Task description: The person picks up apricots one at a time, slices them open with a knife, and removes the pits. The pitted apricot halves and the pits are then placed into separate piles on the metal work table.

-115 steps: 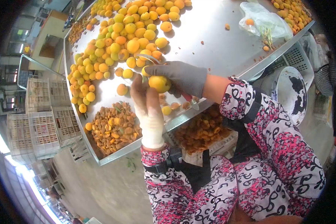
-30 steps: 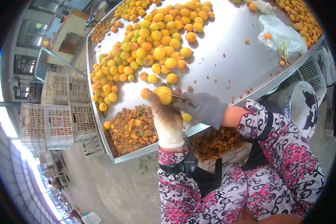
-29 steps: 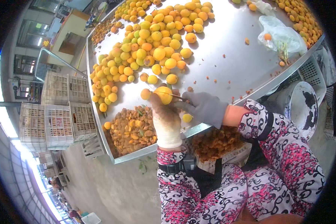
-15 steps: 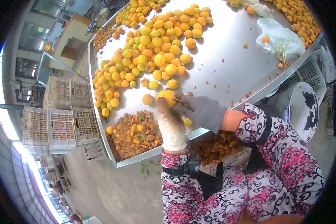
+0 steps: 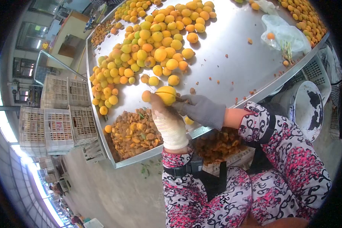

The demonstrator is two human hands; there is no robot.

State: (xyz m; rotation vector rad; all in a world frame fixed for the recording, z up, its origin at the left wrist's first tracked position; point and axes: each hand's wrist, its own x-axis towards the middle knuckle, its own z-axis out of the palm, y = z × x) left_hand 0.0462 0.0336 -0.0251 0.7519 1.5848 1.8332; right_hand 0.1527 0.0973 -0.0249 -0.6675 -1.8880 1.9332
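Observation:
Over the near edge of the metal table, my left hand (image 5: 166, 119), in a stained whitish glove, is closed around a yellow apricot (image 5: 165, 95). A dark groove runs along the fruit's skin. My right hand (image 5: 203, 110), in a grey glove, is closed close against the apricot's right side, on a thin tool (image 5: 182, 100) mostly hidden by the fingers. Just left of the held fruit lies a loose apricot (image 5: 146, 96). A big heap of whole apricots (image 5: 152, 49) spreads beyond my hands. Brown apricot pits (image 5: 135, 133) are piled in the table's near left corner.
The metal table (image 5: 231, 53) has a raised rim. At its right lie a plastic bag (image 5: 285, 34) and more apricots (image 5: 306, 22). Dark orange fruit pieces (image 5: 220, 144) fill a crate below my arms. A worn white basin (image 5: 309, 110) stands right; stacked crates (image 5: 59, 129) stand left.
The view has shifted slightly. The apricot in my left hand has turned, and a lengthwise groove now shows on it. My right hand stays against its right side.

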